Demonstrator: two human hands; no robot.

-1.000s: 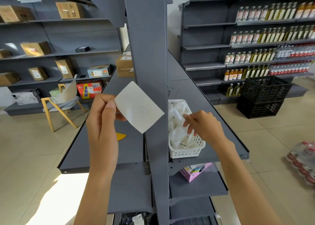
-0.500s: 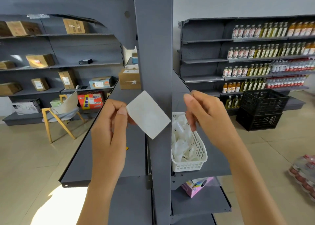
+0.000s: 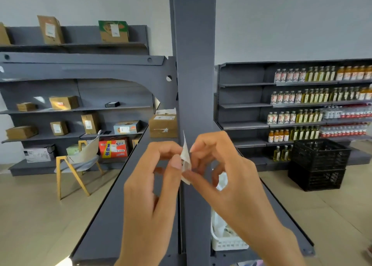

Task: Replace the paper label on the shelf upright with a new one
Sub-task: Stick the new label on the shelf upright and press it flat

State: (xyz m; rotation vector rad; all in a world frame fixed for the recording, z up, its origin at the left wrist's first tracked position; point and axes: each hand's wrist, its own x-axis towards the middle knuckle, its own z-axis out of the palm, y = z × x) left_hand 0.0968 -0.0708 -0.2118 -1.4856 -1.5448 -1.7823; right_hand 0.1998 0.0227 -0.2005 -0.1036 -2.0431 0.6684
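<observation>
— Hands first: what are they doing?

— Both hands meet in front of the grey shelf upright (image 3: 194,64), just below the centre of the view. The left hand (image 3: 153,187) pinches the paper label (image 3: 185,159) between thumb and forefinger from the 9 o'clock side; the right hand (image 3: 227,175) pinches the same label from the 3 o'clock side, its other fingers curled.

— How does the label sit?

— Nearly edge-on to the camera, standing tall and narrow, its top corner pointing to 12 o'clock. It looks white and slightly bent. Whether it touches the upright's face I cannot tell.

— Anything under the hands?

— A white basket (image 3: 225,243) at 5 o'clock, resting on the grey shelf (image 3: 281,221) right of the upright, holding white scraps; the right wrist covers much of it.

— And the room around?

— At 9 o'clock, a yellow-legged chair (image 3: 74,165) on the floor before wall shelving with cardboard boxes (image 3: 64,102). At 3 o'clock, rows of bottles (image 3: 306,96) on another rack, with stacked black crates (image 3: 320,163) on the floor beside it. A brown carton (image 3: 163,125) sits just left of the upright, above the hands.
</observation>
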